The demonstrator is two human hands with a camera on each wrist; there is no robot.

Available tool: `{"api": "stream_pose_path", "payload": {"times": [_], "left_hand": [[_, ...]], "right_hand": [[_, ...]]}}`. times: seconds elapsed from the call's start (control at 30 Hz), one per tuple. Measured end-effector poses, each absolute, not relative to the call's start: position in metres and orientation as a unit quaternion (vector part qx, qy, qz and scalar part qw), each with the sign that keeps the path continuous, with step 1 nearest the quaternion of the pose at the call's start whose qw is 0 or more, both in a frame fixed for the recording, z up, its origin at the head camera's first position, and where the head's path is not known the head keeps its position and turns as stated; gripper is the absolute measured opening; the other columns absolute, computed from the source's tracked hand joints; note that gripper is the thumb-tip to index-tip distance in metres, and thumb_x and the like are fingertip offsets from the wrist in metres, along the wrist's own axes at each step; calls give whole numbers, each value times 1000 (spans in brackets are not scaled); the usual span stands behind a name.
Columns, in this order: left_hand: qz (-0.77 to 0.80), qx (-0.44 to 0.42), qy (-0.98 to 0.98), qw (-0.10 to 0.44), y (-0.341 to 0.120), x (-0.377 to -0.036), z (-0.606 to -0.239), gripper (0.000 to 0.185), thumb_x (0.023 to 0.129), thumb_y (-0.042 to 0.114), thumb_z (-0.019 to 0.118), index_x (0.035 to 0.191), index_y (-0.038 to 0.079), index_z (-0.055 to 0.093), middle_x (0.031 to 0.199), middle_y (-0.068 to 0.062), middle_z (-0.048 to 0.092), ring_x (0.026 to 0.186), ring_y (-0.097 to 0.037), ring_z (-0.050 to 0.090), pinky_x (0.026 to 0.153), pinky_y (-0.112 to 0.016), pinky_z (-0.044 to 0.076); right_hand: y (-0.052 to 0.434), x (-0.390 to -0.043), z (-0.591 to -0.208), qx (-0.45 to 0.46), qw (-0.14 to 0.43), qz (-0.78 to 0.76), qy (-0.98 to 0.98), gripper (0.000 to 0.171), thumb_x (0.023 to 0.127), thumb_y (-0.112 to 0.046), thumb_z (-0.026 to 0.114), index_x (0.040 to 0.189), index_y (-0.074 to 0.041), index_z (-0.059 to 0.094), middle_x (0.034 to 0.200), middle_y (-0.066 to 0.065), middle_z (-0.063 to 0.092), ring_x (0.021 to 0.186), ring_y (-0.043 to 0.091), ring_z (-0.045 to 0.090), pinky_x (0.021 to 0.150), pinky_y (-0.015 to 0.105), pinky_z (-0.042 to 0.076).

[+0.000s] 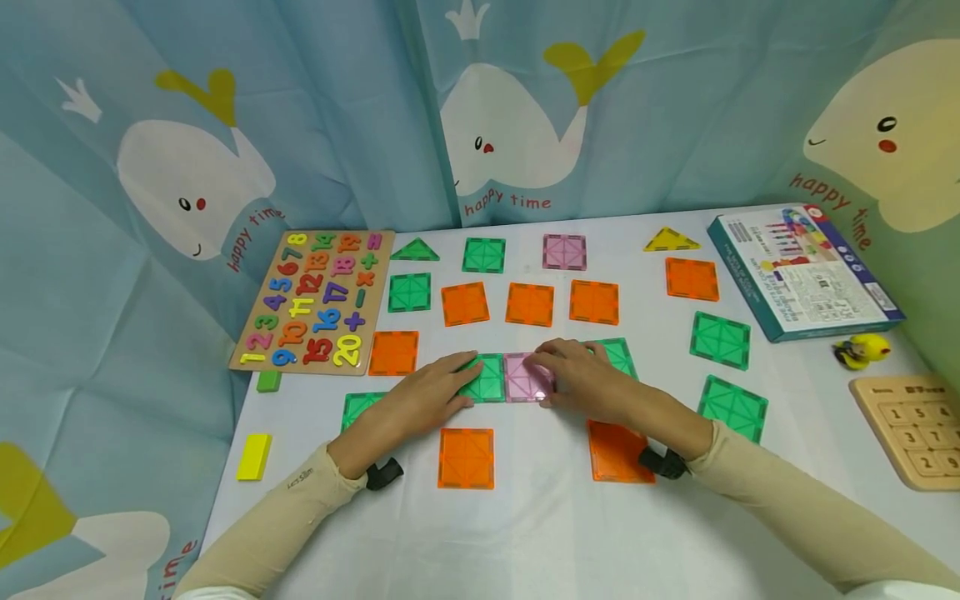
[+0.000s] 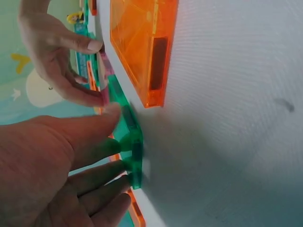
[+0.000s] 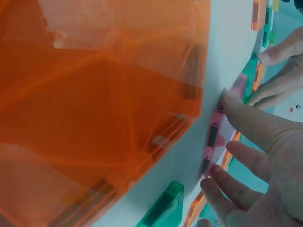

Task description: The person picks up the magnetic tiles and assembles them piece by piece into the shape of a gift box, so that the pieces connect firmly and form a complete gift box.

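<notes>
A green square magnetic tile (image 1: pixel 492 380) and a pink square magnetic tile (image 1: pixel 521 387) lie flat on the white table, side by side with edges meeting. My left hand (image 1: pixel 423 396) holds the green tile from its left, thumb at the near side and fingers across the left part. From the right, my right hand (image 1: pixel 588 377) grips the pink tile between thumb and fingers; its fingers cover part of the top. Behind that hand, another green tile (image 1: pixel 618 354) is partly hidden. An orange tile (image 1: pixel 467 458) lies in front of the left hand, and an orange tile (image 1: pixel 617 457) sits under the right wrist.
Several orange, green and pink tiles, such as an orange tile (image 1: pixel 529 305), lie spread around. A number puzzle board (image 1: pixel 247 354) stands at the left, a yellow block (image 1: pixel 254 457) below it. A box (image 1: pixel 813 283), a yellow duck toy (image 1: pixel 862 350) and a wooden number board (image 1: pixel 885 433) occupy the right.
</notes>
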State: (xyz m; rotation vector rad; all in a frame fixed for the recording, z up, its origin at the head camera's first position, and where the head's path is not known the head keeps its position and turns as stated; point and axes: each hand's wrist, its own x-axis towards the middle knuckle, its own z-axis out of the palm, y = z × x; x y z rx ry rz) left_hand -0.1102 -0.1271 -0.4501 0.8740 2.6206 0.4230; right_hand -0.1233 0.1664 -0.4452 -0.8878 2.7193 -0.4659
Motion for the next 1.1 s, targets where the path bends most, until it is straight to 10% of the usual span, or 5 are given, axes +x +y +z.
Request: {"api": "stream_pose_path", "payload": {"times": [0.53, 1.1], "left_hand": [[147, 329, 921, 146, -124, -109, -453, 59, 107, 25, 63, 160, 7, 45, 168, -14, 39, 154, -32, 39, 125, -49, 36], [138, 330, 923, 144, -124, -110, -452, 59, 107, 26, 63, 160, 7, 46, 167, -14, 40, 153, -33, 40, 126, -48, 35]], "right_hand": [[165, -203, -441, -216, 86, -184, 955, 65, 102, -25, 73, 151, 8, 48, 147, 30, 50, 133, 45, 50, 115, 59, 45], [152, -204, -444, -214, 163, -144, 952, 62, 101, -35, 73, 154, -7, 54, 150, 22, 48, 134, 44, 42, 102, 58, 38]]}}
